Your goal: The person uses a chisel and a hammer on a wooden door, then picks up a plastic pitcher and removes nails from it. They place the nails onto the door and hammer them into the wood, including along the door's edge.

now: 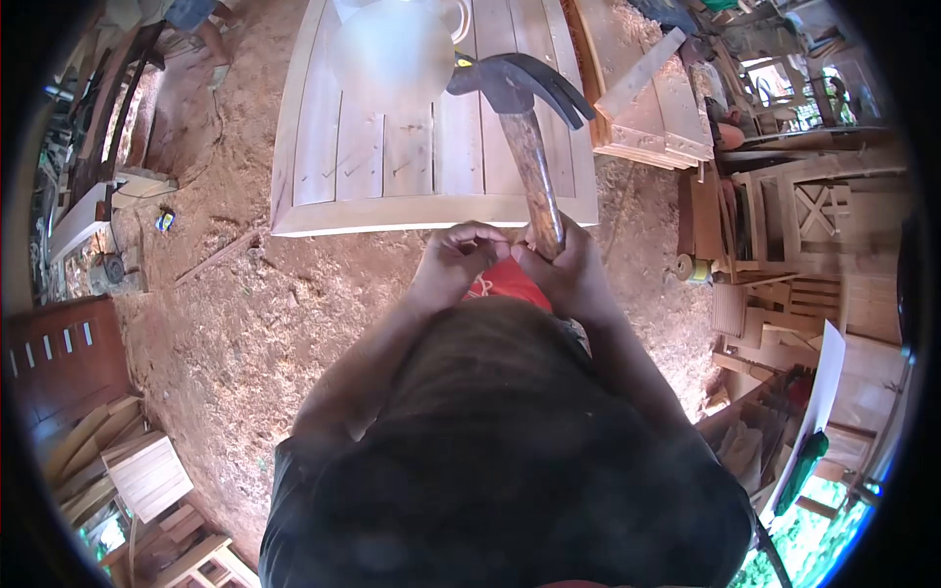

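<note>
You held a claw hammer [524,108] in your right hand [569,269]. Your fingers were wrapped tight around the bottom of its brown wooden handle. The handle pointed up and away from you, and the dark metal head sat at the far end, over the wooden panel [392,157]. The hammer head looked like it was in the air above the panel, not resting on it.

Your left hand [456,260] was right beside your right hand, touching it. Its fingers were curled in and pinched on a small red packet [505,282] with white marks on it. The packet sat between your two hands, close to your chest. You could not see what was inside it.

The wooden panel lay flat on the ground just past your hands. It had a frame and long boards set side by side. A clear plastic jug [392,44] stood on its far part, to the left of the hammer head.

The ground [225,323] was brown dirt covered in sawdust. More wooden boards [657,98] lay stacked to the far right, and other wooden pieces [804,235] stood on the right side
</note>
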Demonstrator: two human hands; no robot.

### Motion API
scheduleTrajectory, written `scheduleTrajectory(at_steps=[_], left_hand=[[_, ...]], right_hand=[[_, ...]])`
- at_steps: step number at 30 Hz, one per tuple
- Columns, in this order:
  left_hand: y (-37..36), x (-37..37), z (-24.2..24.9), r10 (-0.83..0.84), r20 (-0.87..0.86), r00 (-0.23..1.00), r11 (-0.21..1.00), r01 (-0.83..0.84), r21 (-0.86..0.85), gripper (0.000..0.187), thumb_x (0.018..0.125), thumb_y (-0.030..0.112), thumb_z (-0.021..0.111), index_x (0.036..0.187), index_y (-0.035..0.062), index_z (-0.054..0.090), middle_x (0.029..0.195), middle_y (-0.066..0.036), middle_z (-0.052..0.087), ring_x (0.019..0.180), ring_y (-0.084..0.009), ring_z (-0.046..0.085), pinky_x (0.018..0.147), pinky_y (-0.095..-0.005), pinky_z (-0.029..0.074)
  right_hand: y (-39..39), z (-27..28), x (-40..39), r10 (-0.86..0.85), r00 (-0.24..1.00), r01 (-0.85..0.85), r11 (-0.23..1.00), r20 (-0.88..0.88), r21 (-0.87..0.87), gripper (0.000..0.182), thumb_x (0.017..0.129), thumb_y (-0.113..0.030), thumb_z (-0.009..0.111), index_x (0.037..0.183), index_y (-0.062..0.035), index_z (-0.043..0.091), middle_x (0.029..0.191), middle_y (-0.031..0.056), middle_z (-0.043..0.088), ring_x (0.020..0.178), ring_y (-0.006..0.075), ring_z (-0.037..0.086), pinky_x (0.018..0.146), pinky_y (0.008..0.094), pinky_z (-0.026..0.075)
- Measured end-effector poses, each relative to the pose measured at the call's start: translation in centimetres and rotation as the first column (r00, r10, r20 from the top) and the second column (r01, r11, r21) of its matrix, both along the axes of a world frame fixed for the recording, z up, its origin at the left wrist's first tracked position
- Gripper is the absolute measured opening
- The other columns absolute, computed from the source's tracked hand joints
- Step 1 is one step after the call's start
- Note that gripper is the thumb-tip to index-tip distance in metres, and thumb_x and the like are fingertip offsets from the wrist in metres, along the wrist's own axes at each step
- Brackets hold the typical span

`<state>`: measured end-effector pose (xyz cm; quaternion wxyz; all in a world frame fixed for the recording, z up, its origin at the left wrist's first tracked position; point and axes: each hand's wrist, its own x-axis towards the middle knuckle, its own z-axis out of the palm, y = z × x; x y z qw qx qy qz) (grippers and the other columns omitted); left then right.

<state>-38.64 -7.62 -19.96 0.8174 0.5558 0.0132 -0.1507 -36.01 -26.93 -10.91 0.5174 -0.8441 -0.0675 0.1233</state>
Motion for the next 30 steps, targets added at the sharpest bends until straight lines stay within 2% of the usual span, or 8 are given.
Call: scheduleTrajectory(at_steps=[8, 16, 17, 18, 19, 20, 22, 30], left_hand=[[-0.5, 0.1, 1.1, 0.161, -0.076, 0.984, 0.979, -0.169, -0.112, 0.013, 0.098, 0.007, 0.074, 0.109, 0.0023, 0.075, 0.096, -0.003, 0.075, 0.086, -0.0092, 0.067, 0.079, -0.0266, 0.053], [-7.7, 5.4, 1.4, 0.643, 0.047, 0.764, 0.755, -0.622, -0.210, 0.006, 0.101, 0.003, 0.067, 0.107, 0.0034, 0.069, 0.102, 0.000, 0.068, 0.099, -0.0089, 0.062, 0.093, -0.0265, 0.049], [-7.8, 6.1, 0.8, 0.731, 0.044, 0.681, 0.677, -0.716, -0.168, 0.006, 0.100, 0.001, 0.066, 0.105, 0.0045, 0.066, 0.103, 0.001, 0.065, 0.100, -0.0083, 0.060, 0.092, -0.0258, 0.048], [-7.2, 6.8, -0.4, 0.793, 0.191, 0.578, 0.584, -0.811, 0.032, 0.005, 0.100, 0.002, 0.065, 0.105, 0.0041, 0.067, 0.096, -0.001, 0.067, 0.091, -0.0086, 0.061, 0.084, -0.0273, 0.050], [-5.9, 6.9, -1.4, 0.783, 0.289, 0.551, 0.398, -0.801, 0.448, 0.007, 0.100, 0.005, 0.065, 0.105, 0.0045, 0.069, 0.084, -0.003, 0.067, 0.077, -0.0106, 0.061, 0.073, -0.0303, 0.052], [-5.5, 7.6, -0.6, 0.847, 0.256, 0.466, 0.244, -0.768, 0.592, 0.011, 0.098, 0.009, 0.065, 0.106, 0.0074, 0.072, 0.077, -0.008, 0.069, 0.067, -0.0184, 0.065, 0.065, -0.0341, 0.053], [-4.2, 7.7, -2.7, 0.721, 0.495, 0.485, -0.019, -0.701, 0.713, 0.012, 0.100, 0.021, 0.066, 0.106, 0.0139, 0.072, 0.094, -0.010, 0.075, 0.084, -0.0340, 0.074, 0.071, -0.0415, 0.056], [-5.0, 8.2, -2.9, 0.689, 0.424, 0.588, -0.125, -0.480, 0.869, 0.020, 0.103, 0.036, 0.060, 0.109, 0.0201, 0.071, 0.107, -0.004, 0.075, 0.094, -0.0314, 0.073, 0.076, -0.0455, 0.056]], right_hand=[[0.4, 0.2, 5.3, 0.206, 0.978, -0.199, 0.960, -0.018, 0.195, 0.014, 0.092, -0.006, 0.075, 0.097, -0.0015, 0.062, 0.080, 0.0017, 0.064, 0.072, 0.0080, 0.059, 0.066, 0.0278, 0.049], [-3.5, -0.7, 13.7, 0.503, 0.849, -0.518, 0.853, 0.159, 0.063, 0.014, 0.089, -0.008, 0.076, 0.095, 0.0000, 0.066, 0.081, 0.0134, 0.071, 0.073, 0.0259, 0.072, 0.069, 0.0379, 0.056], [-4.1, -0.8, 14.6, 0.528, 0.821, -0.550, 0.834, 0.217, 0.050, 0.013, 0.089, -0.008, 0.076, 0.095, -0.0003, 0.066, 0.081, 0.0138, 0.071, 0.074, 0.0282, 0.073, 0.069, 0.0391, 0.056], [-4.9, -1.1, 15.4, 0.550, 0.791, -0.578, 0.815, 0.268, 0.035, 0.012, 0.089, -0.008, 0.075, 0.095, -0.0007, 0.067, 0.081, 0.0143, 0.072, 0.075, 0.0306, 0.073, 0.069, 0.0403, 0.056], [-5.9, -1.0, 16.1, 0.579, 0.778, -0.599, 0.801, 0.245, 0.007, 0.011, 0.090, -0.010, 0.075, 0.093, -0.0015, 0.068, 0.081, 0.0150, 0.072, 0.076, 0.0338, 0.073, 0.068, 0.0420, 0.056], [-7.1, -1.2, 16.7, 0.614, 0.762, -0.621, 0.783, 0.207, -0.033, 0.012, 0.090, -0.011, 0.074, 0.093, -0.0011, 0.068, 0.081, 0.0154, 0.072, 0.076, 0.0340, 0.073, 0.068, 0.0421, 0.056], [-9.2, -1.5, 17.6, 0.676, 0.723, -0.667, 0.737, 0.142, -0.108, 0.013, 0.091, -0.012, 0.074, 0.091, -0.0003, 0.068, 0.079, 0.0162, 0.071, 0.075, 0.0343, 0.073, 0.067, 0.0423, 0.056], [-11.9, -0.6, 18.1, 0.736, 0.677, -0.730, 0.674, 0.013, -0.114, 0.027, 0.091, -0.023, 0.075, 0.088, 0.0021, 0.065, 0.074, 0.0198, 0.069, 0.073, 0.0383, 0.072, 0.067, 0.0453, 0.055]])
